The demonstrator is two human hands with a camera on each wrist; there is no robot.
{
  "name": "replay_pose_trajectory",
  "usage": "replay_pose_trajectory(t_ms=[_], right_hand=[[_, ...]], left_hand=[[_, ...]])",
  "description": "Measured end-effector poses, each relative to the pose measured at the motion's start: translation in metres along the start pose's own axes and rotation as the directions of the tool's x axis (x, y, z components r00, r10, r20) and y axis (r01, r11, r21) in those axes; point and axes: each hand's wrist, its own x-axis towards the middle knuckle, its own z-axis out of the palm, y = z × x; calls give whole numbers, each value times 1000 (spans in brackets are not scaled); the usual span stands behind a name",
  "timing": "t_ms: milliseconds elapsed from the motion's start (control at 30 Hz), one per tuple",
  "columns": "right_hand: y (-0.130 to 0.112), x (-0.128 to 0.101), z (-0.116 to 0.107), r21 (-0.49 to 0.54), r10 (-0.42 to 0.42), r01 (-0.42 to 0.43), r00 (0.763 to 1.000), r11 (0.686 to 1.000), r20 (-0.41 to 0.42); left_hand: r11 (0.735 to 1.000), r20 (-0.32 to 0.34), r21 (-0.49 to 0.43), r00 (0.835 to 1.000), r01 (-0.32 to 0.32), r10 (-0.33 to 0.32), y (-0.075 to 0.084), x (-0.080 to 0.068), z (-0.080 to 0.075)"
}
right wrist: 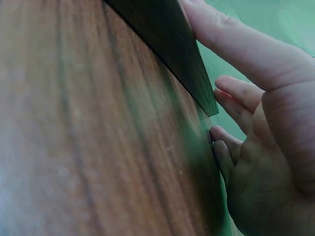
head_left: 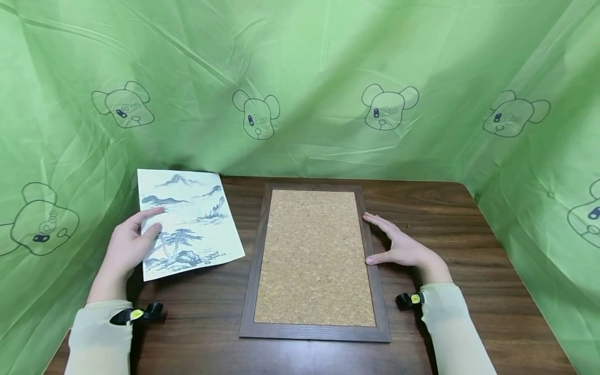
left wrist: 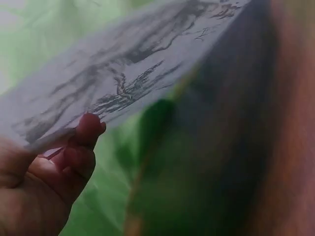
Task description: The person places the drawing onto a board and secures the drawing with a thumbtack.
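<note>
My left hand pinches a white sheet by its left edge, thumb over the printed face. A blue-grey ink landscape of mountains and pine trees covers it. In the left wrist view the sheet slants up from the hand, its lower edge clear of the fingers' far side. A cork board in a dark brown wooden frame lies flat on the table. Along its right side, my right hand touches the frame with extended thumb and fingers. The right wrist view shows the thumb against the frame edge.
The brown wood-grain table is enclosed at the back and sides by green cloth printed with bear heads. Black wrist cameras sit at both cuffs. A tiny speck lies right of the board.
</note>
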Motion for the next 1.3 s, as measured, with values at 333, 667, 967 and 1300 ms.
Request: replay_pose_trajectory(t_ms=[333, 667, 967, 1300], right_hand=[[-1, 0, -1, 1, -8, 8, 1000, 1000, -2], [-4, 3, 0, -9, 29, -29, 999, 1000, 14], [-4, 5, 2, 3, 33, -33, 999, 999, 19], [-7, 3, 2, -7, 34, -34, 999, 999, 20]], left_hand=[[946, -90, -323, 994, 34, -66, 56, -5, -8], [900, 3, -427, 996, -84, 94, 88, -4, 46], [837, 124, -531, 966, -130, 228, 128, -9, 103], [783, 172, -610, 944, -121, 280, 159, -17, 142]])
